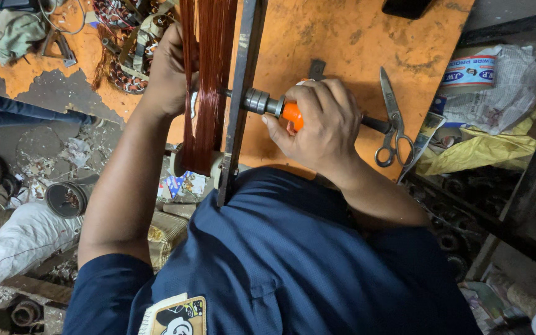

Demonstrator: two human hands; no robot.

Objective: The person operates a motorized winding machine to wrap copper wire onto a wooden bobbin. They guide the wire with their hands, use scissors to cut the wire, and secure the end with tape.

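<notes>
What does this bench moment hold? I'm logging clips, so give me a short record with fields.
setting: orange workbench, worn paint
left hand: against a hank of reddish-brown copper wire
right hand: fingers closed around an orange handle on a metal shaft
frame: dark metal bar, upright between the hands
nearby: scissors lying right of the right hand

Your left hand [167, 71] lies against the left side of the wire bundle [209, 80], which hangs just left of the upright metal bar [241, 99]. Your right hand [317, 127] sits right of the bar, wrapped around the tool handle [293, 115]; the shaft [257, 100] runs from the handle to the bar. The scissors [393, 121] lie on the workbench [355, 37], just right of your right hand. The wound stator [128, 46] lies on the bench behind your left hand.
</notes>
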